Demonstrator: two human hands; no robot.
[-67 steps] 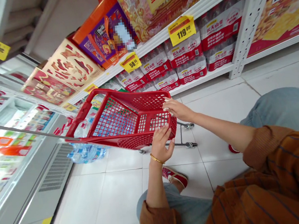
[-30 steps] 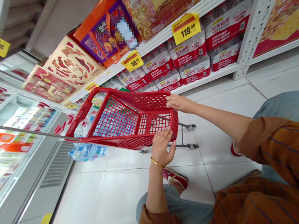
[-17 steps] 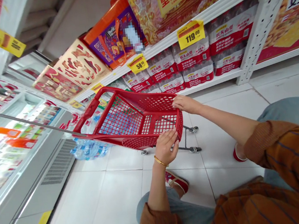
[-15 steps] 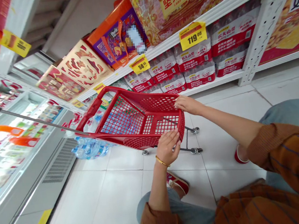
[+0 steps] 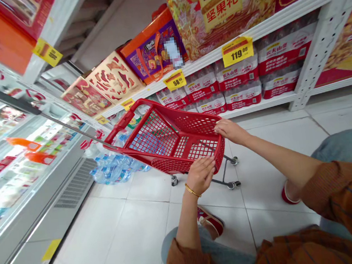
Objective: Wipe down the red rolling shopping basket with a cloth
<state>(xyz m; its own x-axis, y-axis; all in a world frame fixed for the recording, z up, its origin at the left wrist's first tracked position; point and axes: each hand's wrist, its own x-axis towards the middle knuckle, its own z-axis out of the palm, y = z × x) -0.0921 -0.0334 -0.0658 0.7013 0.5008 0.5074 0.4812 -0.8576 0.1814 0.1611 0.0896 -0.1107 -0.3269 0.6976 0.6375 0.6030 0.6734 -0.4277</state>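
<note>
A red plastic shopping cart (image 5: 153,158) with a lattice basket stands on the floor, tilted across the view; its basket has nothing in it that I can make out. My left hand (image 5: 202,172), a gold bracelet at the wrist, lies over the near side of the basket's end, fingers together and bent over the rim. At the far corner of the same end, my right hand (image 5: 229,130) grips the rim with its fingers curled over the edge. The fingertips of both hands are partly hidden. Small caster wheels (image 5: 234,185) show under the cart.
Beyond the cart, a white shelf (image 5: 278,25) carries gift boxes (image 5: 153,49) above and water bottle packs (image 5: 240,92) below. More bottles (image 5: 111,167) stand on the floor behind it. Along the left runs a refrigerated case (image 5: 59,202). A grey bar (image 5: 8,99) crosses the upper left.
The cart and shelves sit slightly farther right and mostly lower in the view, as the camera has shifted. Both hands remain on the rim; the left lies a little flatter.
</note>
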